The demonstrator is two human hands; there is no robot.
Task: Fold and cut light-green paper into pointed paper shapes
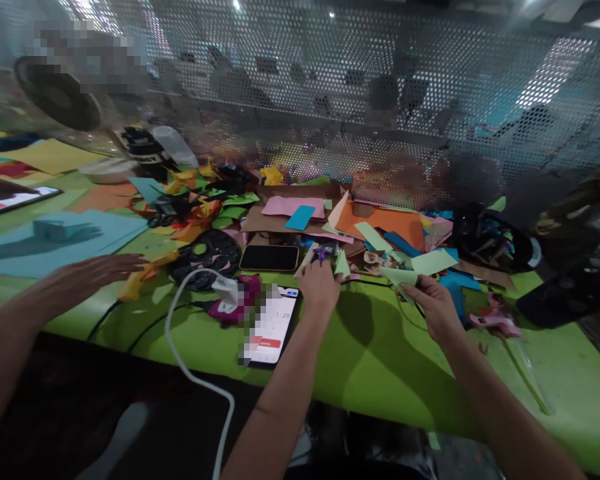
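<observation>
My right hand (430,303) pinches a folded piece of pale green paper (399,277) above the right half of the green table. My left hand (320,283) reaches over the table's middle, with its fingertips at a small purple object (322,253) and another pale green paper piece (342,265) just to the right. Whether its fingers grip anything is hidden by the hand. A lit phone (275,327) lies left of my left forearm, and a dark phone (269,258) lies behind it.
Paper scraps (385,223) cover the table's back. A magenta tissue pack (235,300), a white cable (180,353) and another person's hand (93,273) are left. A black bowl (473,230) and dark cylinder (570,293) stand right, before a perforated metal screen (300,87).
</observation>
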